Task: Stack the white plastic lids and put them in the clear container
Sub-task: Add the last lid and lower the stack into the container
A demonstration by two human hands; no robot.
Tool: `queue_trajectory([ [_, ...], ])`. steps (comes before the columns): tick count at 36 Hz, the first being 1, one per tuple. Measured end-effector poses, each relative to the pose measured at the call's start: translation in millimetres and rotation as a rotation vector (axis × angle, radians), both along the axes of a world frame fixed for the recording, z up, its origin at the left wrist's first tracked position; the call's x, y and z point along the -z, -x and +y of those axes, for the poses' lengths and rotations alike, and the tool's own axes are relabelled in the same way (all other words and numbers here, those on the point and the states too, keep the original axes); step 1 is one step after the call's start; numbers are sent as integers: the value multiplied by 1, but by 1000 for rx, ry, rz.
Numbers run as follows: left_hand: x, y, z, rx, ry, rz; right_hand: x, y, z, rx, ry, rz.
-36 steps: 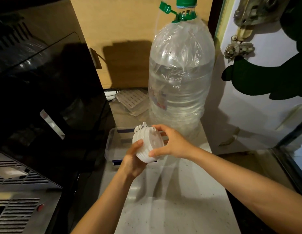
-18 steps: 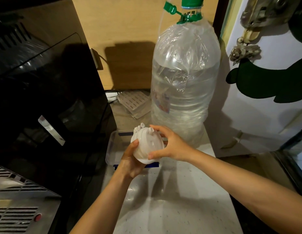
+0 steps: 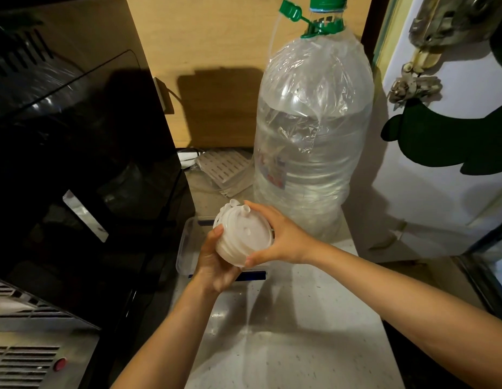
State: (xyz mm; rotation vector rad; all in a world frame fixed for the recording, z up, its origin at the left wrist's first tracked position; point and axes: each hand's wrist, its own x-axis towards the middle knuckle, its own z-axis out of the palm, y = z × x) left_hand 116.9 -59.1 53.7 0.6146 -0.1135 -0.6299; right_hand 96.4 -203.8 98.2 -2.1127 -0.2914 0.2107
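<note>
A stack of white plastic lids (image 3: 241,234), nested and tilted with its top face toward me, is held in the air between both hands. My left hand (image 3: 213,265) cups it from below and the left. My right hand (image 3: 280,237) grips its right rim, thumb at the bottom, fingers over the top. Just beneath and behind the stack lies the clear container (image 3: 185,248) on the counter, with a blue strip along its near edge; most of it is hidden by my hands.
A big water bottle (image 3: 314,150) wrapped in clear plastic, with a green cap, stands right behind the container. A black appliance (image 3: 84,169) fills the left side. Flat slotted white pieces (image 3: 224,167) lie at the back. A white door (image 3: 440,192) is on the right.
The stack has turned in my hands, so its top face now points more toward me, and it sits slightly lower over the container. Both hands keep their grip.
</note>
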Motion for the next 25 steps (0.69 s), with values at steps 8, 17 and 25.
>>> queue_trajectory([
  [8, -6, -7, 4, -16, 29, 7, 1, -14, 5, -43, -42, -49],
  [17, -5, -18, 9, -103, -13, -34, 11, -30, 13, -31, 36, -117],
  [25, 2, -30, 18, -155, -309, 20, 27, -45, 14, 29, 79, -153],
])
